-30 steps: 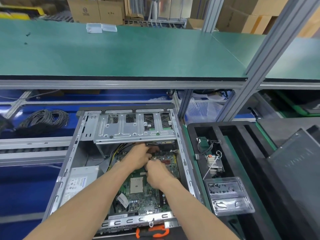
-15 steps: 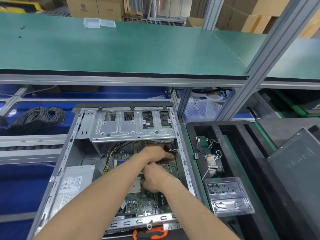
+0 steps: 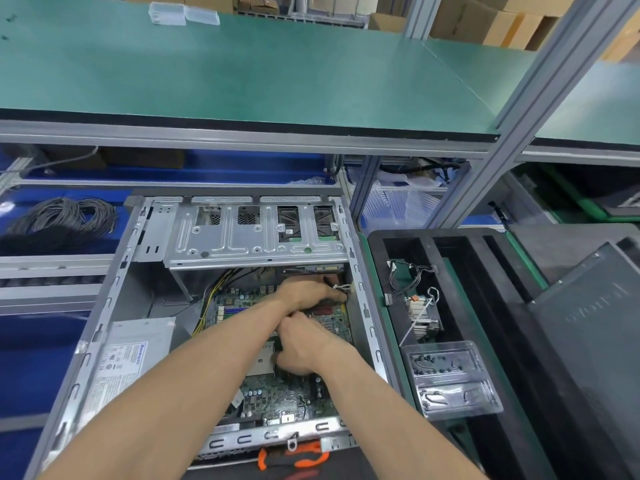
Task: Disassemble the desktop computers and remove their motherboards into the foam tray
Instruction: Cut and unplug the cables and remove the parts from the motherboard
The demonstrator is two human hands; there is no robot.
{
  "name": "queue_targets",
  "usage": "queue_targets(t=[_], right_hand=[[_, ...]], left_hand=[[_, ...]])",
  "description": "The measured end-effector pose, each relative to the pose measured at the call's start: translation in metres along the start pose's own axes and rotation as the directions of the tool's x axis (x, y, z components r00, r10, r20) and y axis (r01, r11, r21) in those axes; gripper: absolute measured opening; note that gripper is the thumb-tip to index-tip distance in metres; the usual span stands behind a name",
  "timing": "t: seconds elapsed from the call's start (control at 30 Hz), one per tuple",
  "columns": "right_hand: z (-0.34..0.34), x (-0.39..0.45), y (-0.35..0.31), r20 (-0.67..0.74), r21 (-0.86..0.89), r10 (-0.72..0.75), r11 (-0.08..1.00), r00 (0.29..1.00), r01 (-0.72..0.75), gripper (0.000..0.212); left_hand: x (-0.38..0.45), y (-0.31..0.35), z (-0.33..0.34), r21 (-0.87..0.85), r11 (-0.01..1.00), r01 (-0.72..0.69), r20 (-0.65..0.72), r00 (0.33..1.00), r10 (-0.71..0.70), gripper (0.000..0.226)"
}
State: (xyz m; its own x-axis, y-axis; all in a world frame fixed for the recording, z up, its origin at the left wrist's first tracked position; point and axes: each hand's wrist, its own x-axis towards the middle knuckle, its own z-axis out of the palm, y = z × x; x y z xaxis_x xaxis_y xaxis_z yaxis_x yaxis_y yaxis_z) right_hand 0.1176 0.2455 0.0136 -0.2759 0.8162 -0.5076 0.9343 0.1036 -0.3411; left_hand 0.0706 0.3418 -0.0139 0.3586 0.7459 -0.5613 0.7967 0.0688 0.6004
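An open grey desktop case (image 3: 114, 282) lies in front of me with its green motherboard (image 3: 277, 393) flat inside. My left hand (image 3: 306, 292) reaches across to the board's far right corner, under the drive cage (image 3: 242, 244), its fingers pinched at a white cable connector (image 3: 343, 289). My right hand (image 3: 301, 348) rests on the middle of the board beside the CPU socket (image 3: 259, 362), fingers curled downward and their tips hidden. The black foam tray (image 3: 377, 244) stands right of the case, with no motherboard visible in it.
A power supply (image 3: 131, 358) fills the case's left side. The tray holds a heatsink with cables (image 3: 424, 317) and a clear screw box (image 3: 450, 379). An orange-handled tool (image 3: 294, 457) lies at the case's near edge. A grey side panel (image 3: 588, 323) leans at right; coiled cable (image 3: 65, 216) at left.
My left hand has slid right along the far edge of the board to the white connector. My right hand has stayed over the board's middle, shifting slightly.
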Motion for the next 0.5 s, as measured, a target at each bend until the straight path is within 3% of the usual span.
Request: queue_targets(t=[0.2,0.37,0.5], right_hand=[[0.0008,0.0006,0.0007,0.012,0.000,0.002,1.000,1.000,-0.002,0.054],[0.0010,0.0000,0.0000,0.026,0.000,0.004,1.000,1.000,-0.005,0.056],[-0.0005,-0.0004,0.0001,0.038,-0.006,0.006,1.000,0.999,-0.005,0.055]], left_hand=[[0.0005,0.0017,0.0004,-0.039,0.999,0.026,-0.001,1.000,-0.026,0.032],[0.0006,-0.0001,0.0022,-0.038,0.999,-0.027,-0.010,1.000,0.027,0.034],[-0.0032,0.0014,0.0013,-0.049,0.999,0.024,-0.028,0.999,-0.025,0.030]])
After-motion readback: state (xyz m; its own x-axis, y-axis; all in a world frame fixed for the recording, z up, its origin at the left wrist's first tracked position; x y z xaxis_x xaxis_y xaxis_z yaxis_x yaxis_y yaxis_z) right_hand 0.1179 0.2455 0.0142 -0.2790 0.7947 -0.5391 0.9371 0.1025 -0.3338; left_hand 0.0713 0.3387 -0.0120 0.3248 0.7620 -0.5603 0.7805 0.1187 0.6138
